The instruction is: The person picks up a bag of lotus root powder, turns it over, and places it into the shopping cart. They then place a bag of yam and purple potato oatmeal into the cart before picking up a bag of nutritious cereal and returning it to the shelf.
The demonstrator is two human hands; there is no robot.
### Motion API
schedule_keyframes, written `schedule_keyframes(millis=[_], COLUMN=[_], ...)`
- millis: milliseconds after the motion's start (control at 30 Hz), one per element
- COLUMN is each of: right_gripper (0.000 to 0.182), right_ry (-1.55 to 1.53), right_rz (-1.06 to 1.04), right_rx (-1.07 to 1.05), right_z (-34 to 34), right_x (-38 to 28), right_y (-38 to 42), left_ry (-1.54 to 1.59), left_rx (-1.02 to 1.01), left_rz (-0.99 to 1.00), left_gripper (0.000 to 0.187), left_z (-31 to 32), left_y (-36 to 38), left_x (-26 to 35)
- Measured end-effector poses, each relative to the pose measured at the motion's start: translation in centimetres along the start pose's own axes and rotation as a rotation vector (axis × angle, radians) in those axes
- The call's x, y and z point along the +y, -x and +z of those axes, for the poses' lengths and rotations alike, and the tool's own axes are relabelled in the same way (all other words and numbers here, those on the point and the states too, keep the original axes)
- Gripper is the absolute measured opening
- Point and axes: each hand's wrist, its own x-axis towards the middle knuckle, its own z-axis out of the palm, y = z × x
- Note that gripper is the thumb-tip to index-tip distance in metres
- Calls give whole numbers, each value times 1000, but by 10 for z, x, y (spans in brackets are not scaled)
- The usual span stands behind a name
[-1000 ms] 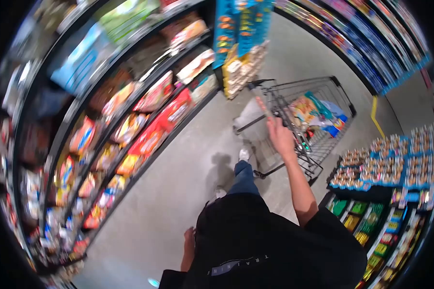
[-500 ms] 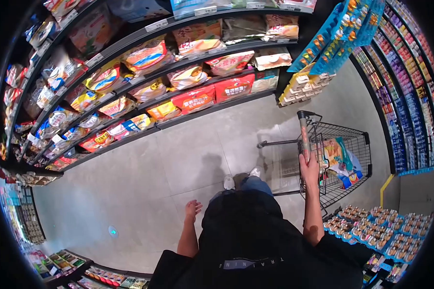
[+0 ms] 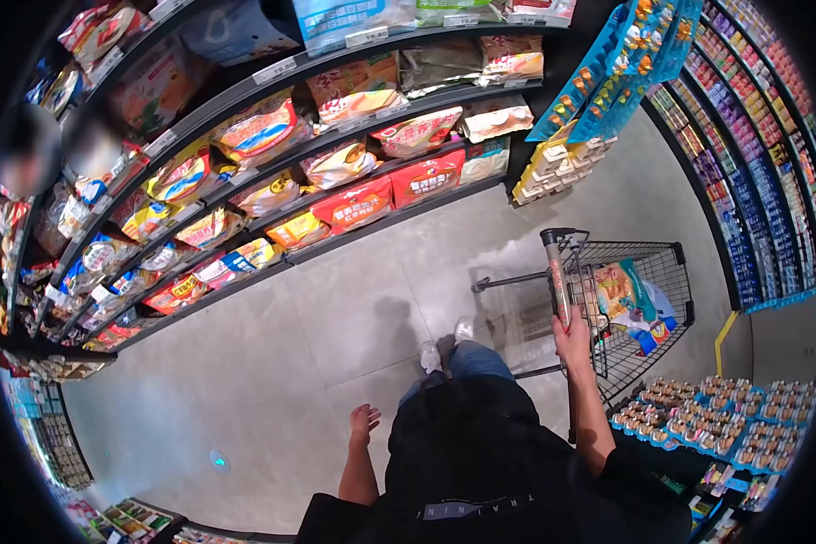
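My right hand [image 3: 572, 341] is wrapped round the handle [image 3: 558, 281] of a black wire shopping cart [image 3: 680, 281], which stands to my right. Inside the cart lie a teal and orange package [image 3: 618, 288] and a blue and white package [image 3: 655, 334]. My left hand [image 3: 364, 422] hangs over the floor at my left side, fingers loosely apart, touching nothing.
Shelves of bagged goods [image 3: 354, 204] curve along the front and left. A blue hanging display [image 3: 589, 91] stands at the shelf end. Packed shelves [image 3: 743, 172] line the far right. Stacked egg trays [image 3: 698, 422] sit at lower right. Grey floor [image 3: 290, 363] lies around my feet.
The shelves and cart have shifted slightly left in view. My feet have moved a little. The right hand stays on the cart handle, and the left hand hangs slightly lower in view.
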Motion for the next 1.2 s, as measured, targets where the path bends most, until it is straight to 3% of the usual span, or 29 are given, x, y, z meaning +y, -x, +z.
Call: schedule_keyframes(millis=[167,233,433,500,567,700,833,967,1033,1200], right_gripper=[26,23,34,39,44,46,37,40,52,58], right_ry=[16,94,-91,-364,-407,-566,-683,-664,-592,-478], right_rz=[25,-91,-4,161,304,265,427,406,395,325], right_rx=[5,61,4,-150,-264,-377,-385,-306,-275,-117], right_z=[-1,-1,2,-5,-5,0,3,21,13,31], right_x=[5,6,18,-1,-1,-4,-10,21,-28,-58], right_y=[-12,-17,-43,-61,-87,-116,-123,-143,-133,-117], left_ry=[-49,-83,-140,-167,-148,-9,34,10,88,315], left_rx=[-36,-58,-30,19,70,112,66,45,128,273], left_rz=[21,31,8,4,28,144,383,443,258,144], left_gripper=[39,40,36,35,32,27,24,26,29,36], left_z=[18,27,50,64,79,111,135,113,90,-3], left_y=[-7,-9,-32,-32,-33,-39,-36,-44,-36,-21], left_x=[30,42,72,93,118,166,198,190,184,132])
